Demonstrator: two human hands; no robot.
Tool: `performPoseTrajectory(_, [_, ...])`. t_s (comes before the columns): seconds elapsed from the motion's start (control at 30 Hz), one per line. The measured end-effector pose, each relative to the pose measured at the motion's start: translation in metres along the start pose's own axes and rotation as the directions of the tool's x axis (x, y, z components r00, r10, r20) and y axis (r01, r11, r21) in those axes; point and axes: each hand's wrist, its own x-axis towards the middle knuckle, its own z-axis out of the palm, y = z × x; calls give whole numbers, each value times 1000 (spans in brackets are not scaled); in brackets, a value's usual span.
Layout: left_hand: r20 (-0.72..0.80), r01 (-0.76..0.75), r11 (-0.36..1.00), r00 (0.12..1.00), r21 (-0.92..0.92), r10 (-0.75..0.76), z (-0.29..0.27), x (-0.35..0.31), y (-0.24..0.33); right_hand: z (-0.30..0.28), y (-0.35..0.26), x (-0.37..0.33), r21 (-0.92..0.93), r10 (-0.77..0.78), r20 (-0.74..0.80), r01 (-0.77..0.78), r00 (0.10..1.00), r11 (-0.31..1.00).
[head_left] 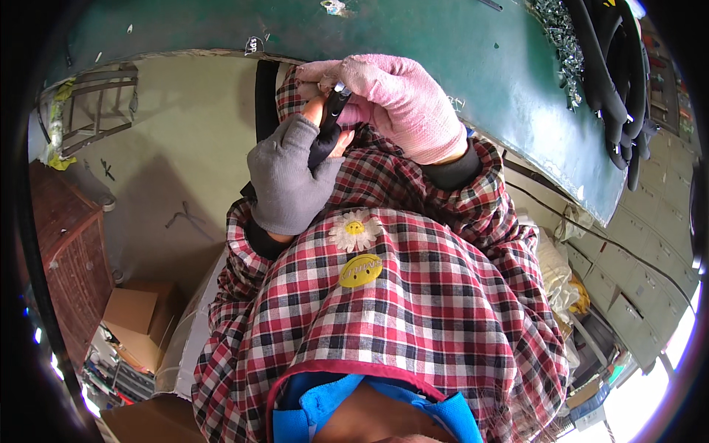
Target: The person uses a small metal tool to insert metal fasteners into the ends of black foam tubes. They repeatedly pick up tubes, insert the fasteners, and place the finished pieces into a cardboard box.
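In front of my chest, close to the table edge, both hands meet at a slim black piece [336, 107] with a shiny metal end. My left hand [292, 177], in a grey glove with bare fingertips, is closed round its lower part. My right hand [406, 103], in a pink knitted glove, is curled at the metal end, its fingers closed there. Whether the right fingers pinch the piece or something smaller is hidden by the glove. How far the black piece reaches behind my hands cannot be made out.
The green table [502, 96] spans the far side. On its right lie a heap of small dark shiny metal pieces [559, 44] and a bundle of long black pieces [617, 88]. A wooden cabinet [70, 251] and cardboard box [136, 321] stand left; grey lockers [642, 258] stand right.
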Motion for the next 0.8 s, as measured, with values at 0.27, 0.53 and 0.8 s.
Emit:
performPoseTrajectory(0.27, [4, -66, 998, 998, 12, 66, 6, 7, 3, -1, 4, -3, 42, -45, -78, 48, 996, 998])
performPoseTrajectory(0.53, [215, -107, 992, 970, -63, 118, -11, 35, 4, -3, -26, 10, -850, -672, -153, 250, 725, 463])
performPoseTrajectory(0.8, [60, -79, 996, 995, 40, 76, 19, 52, -16, -20, -24, 71, -888, -547, -266, 20, 794, 460])
